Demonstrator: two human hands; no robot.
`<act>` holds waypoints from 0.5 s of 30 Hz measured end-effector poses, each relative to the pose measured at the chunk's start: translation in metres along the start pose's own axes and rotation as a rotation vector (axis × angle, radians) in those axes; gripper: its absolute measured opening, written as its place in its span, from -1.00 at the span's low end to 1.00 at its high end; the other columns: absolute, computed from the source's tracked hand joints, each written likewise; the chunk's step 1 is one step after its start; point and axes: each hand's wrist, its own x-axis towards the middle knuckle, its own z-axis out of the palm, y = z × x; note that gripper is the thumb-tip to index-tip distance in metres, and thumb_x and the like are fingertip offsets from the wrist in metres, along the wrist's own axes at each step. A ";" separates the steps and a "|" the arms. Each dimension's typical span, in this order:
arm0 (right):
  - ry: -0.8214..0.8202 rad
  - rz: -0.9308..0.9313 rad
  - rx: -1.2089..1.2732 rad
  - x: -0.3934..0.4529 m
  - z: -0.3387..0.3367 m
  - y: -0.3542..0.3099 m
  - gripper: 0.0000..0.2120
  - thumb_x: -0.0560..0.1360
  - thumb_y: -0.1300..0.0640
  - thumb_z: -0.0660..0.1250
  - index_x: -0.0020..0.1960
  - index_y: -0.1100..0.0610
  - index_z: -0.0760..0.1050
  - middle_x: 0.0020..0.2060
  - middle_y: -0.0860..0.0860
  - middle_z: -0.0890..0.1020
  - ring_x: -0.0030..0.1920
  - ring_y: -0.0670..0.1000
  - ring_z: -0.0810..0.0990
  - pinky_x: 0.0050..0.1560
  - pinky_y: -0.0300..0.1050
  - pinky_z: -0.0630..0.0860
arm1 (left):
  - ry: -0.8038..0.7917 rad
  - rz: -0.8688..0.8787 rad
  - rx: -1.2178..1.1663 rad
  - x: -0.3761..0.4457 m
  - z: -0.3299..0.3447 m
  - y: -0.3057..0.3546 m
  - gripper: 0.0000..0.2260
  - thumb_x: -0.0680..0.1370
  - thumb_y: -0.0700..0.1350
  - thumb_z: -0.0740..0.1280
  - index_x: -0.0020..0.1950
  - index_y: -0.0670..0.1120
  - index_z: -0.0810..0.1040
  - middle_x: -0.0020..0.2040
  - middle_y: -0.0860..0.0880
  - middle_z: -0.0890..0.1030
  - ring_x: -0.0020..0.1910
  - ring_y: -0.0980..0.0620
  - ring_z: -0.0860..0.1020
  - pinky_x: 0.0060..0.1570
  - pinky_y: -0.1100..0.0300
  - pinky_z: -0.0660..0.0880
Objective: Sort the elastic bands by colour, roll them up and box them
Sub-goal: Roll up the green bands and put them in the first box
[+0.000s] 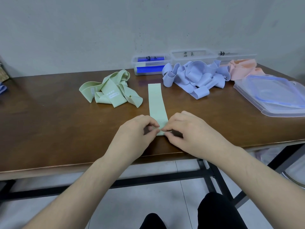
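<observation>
Both hands pinch the near end of 1 green band [156, 103] lying flat and straight on the surface [49, 123]: left hand [137, 133] and right hand [189, 129], fingers curled in a tight grip on its folded edge.

near end of the flat green band [156, 103] hidden under the fingertips of both hands; whether it is folded or rolled there cannot be told. left hand [133, 138] and right hand [194, 134]: fingertips tucked from sight. desk [49, 121] cut off at left and right edges. stacked clear lids [270, 98] run off the right edge. handwritten marks on the three boxes [191, 55] too small to read. label on the green pile [109, 91] blurred. object at far left edge unidentifiable.
</observation>
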 end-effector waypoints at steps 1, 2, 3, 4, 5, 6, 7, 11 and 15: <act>-0.016 -0.005 0.000 0.000 -0.001 0.001 -0.85 0.54 0.09 0.41 0.09 0.04 0.68 -0.11 -0.09 0.59 -0.13 -0.05 0.41 -0.08 -0.09 0.50 | -0.010 -0.005 0.025 0.000 0.000 0.001 -0.92 0.61 -0.02 0.33 0.03 0.11 0.61 -0.19 0.18 0.46 -0.28 0.20 0.43 -0.30 0.45 0.32; -0.030 -0.007 0.002 0.000 -0.001 0.002 -0.83 0.54 0.08 0.40 0.12 0.04 0.67 -0.09 -0.09 0.58 -0.12 -0.05 0.40 -0.06 -0.08 0.50 | -0.020 0.008 0.058 0.001 0.000 0.002 -0.90 0.62 -0.02 0.31 0.03 0.12 0.62 -0.17 0.18 0.46 -0.28 0.18 0.42 -0.31 0.44 0.31; -0.036 -0.012 0.003 0.000 -0.002 0.002 -0.83 0.56 0.08 0.39 0.13 0.04 0.66 -0.08 -0.09 0.57 -0.11 -0.04 0.39 -0.05 -0.07 0.50 | -0.028 0.035 0.087 0.000 0.000 0.003 -0.88 0.62 -0.01 0.29 0.02 0.12 0.63 -0.14 0.17 0.46 -0.27 0.17 0.43 -0.31 0.43 0.30; -0.034 -0.020 0.001 -0.001 -0.002 0.003 -0.83 0.57 0.08 0.37 0.14 0.04 0.66 -0.08 -0.09 0.57 -0.11 -0.04 0.39 -0.05 -0.06 0.50 | -0.033 0.062 0.100 0.000 0.000 0.003 -0.87 0.62 0.01 0.29 0.03 0.11 0.64 -0.10 0.16 0.46 -0.26 0.16 0.43 -0.29 0.42 0.31; -0.028 -0.025 -0.004 -0.001 -0.002 0.003 -0.82 0.58 0.08 0.35 0.13 0.04 0.66 -0.08 -0.09 0.56 -0.11 -0.04 0.38 -0.05 -0.05 0.50 | -0.039 0.084 0.104 -0.001 0.000 0.003 -0.87 0.61 0.03 0.30 0.04 0.10 0.65 -0.07 0.15 0.46 -0.25 0.15 0.43 -0.28 0.41 0.31; -0.020 -0.023 -0.006 0.000 -0.001 0.003 -0.82 0.59 0.08 0.33 0.12 0.05 0.67 -0.08 -0.09 0.56 -0.11 -0.03 0.38 -0.05 -0.05 0.50 | -0.044 0.098 0.101 -0.002 -0.001 0.002 -0.86 0.60 0.06 0.31 0.07 0.10 0.64 -0.04 0.16 0.46 -0.24 0.16 0.44 -0.27 0.40 0.32; -0.010 -0.016 -0.003 0.000 0.000 0.003 -0.82 0.60 0.09 0.33 0.12 0.06 0.67 -0.09 -0.08 0.57 -0.11 -0.02 0.38 -0.04 -0.05 0.50 | -0.055 0.104 0.107 -0.003 -0.001 0.000 -0.84 0.59 0.07 0.33 0.11 0.11 0.63 -0.03 0.17 0.45 -0.25 0.17 0.44 -0.26 0.41 0.33; -0.005 0.029 0.011 0.002 -0.001 0.003 -0.82 0.60 0.09 0.35 0.15 0.04 0.67 -0.08 -0.10 0.54 -0.09 -0.04 0.36 0.00 -0.13 0.43 | -0.085 0.116 0.158 0.000 -0.002 -0.002 -0.82 0.61 0.03 0.30 0.18 0.09 0.61 0.00 0.19 0.43 -0.23 0.19 0.43 -0.24 0.43 0.31; -0.029 0.023 0.014 0.002 -0.004 0.001 -0.82 0.57 0.13 0.40 0.17 0.02 0.61 -0.07 -0.15 0.51 -0.10 -0.08 0.35 -0.06 -0.20 0.38 | -0.107 0.134 0.159 0.009 -0.003 -0.004 -0.85 0.62 0.01 0.29 0.12 0.06 0.62 -0.01 0.15 0.44 -0.20 0.15 0.43 -0.22 0.41 0.29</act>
